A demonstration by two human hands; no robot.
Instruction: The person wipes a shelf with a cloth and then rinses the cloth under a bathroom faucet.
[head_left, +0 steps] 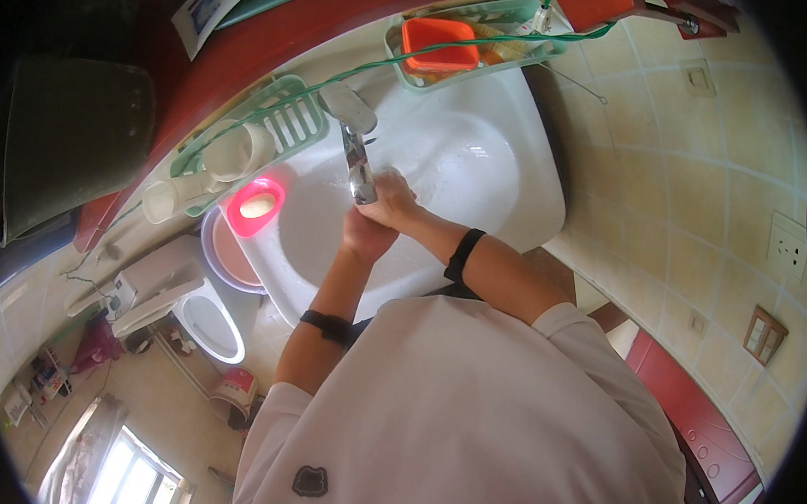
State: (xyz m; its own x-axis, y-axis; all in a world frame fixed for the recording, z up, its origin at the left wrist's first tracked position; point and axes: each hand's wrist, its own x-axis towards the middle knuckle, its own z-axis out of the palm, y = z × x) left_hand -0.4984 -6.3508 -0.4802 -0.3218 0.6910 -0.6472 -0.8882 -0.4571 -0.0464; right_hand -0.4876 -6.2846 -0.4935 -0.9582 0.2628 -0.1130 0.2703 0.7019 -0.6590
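My left hand (369,233) and my right hand (395,200) are pressed together over the basin of a white ceramic sink (533,168). Just above them reaches a chrome faucet (358,158), whose spout partly covers the fingers. Water seems to splash beside the right hand. The right hand lies further from my body and overlaps the left one. Between the palms nothing can be seen, and most fingers are hidden. A bar of pale soap (257,205) rests in a pink soap dish (241,224) on the sink's left corner.
A green basket (297,95) holds a white cup (234,151) behind the faucet. Another green basket (403,75) carries an orange container (439,42). A green twisted cord (378,63) spans above both. Left of the sink are a plastic basin (227,252) and a toilet (210,323).
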